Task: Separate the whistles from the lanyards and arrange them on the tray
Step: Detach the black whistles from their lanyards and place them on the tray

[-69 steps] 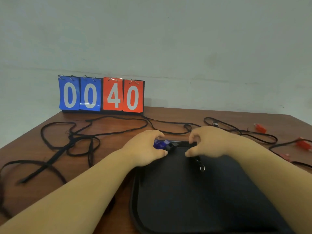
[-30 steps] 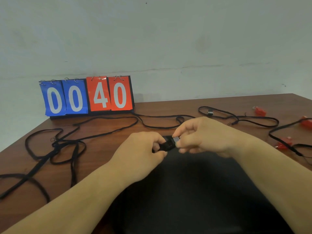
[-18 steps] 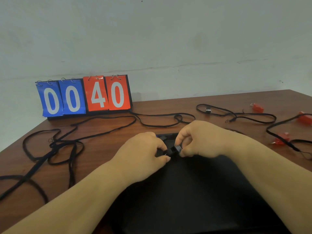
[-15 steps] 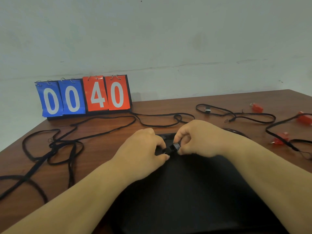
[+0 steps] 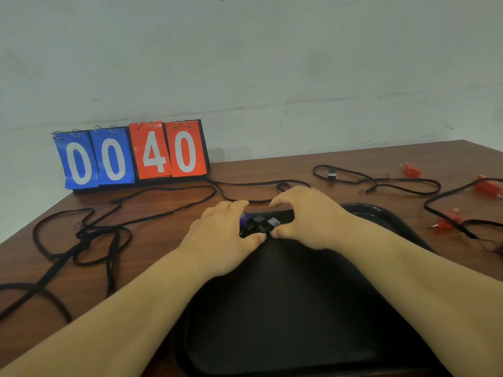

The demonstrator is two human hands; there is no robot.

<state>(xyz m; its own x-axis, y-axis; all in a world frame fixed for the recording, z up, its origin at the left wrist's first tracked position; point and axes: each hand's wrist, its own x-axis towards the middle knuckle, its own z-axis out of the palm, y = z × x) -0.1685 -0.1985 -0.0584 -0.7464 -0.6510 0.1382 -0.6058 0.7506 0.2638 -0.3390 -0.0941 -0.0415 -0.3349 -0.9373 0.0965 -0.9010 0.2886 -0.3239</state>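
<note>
A black tray lies on the brown table in front of me. At its far edge sit a blue whistle and black whistles close together. My left hand and my right hand arch over them from either side. Both thumbs press the near side of the black whistles and the fingers curl over the far side. Black lanyards lie tangled at the left. Three red whistles lie at the right among more black lanyards.
A flip scoreboard reading 00 40 stands at the back left against the white wall. A small black and silver whistle lies on a lanyard loop behind my right hand. The table's left edge runs diagonally.
Both hands lowered the black whistle from above the tray to its far edge beside the blue whistle. The fingers have spread into an arch over the whistles.
</note>
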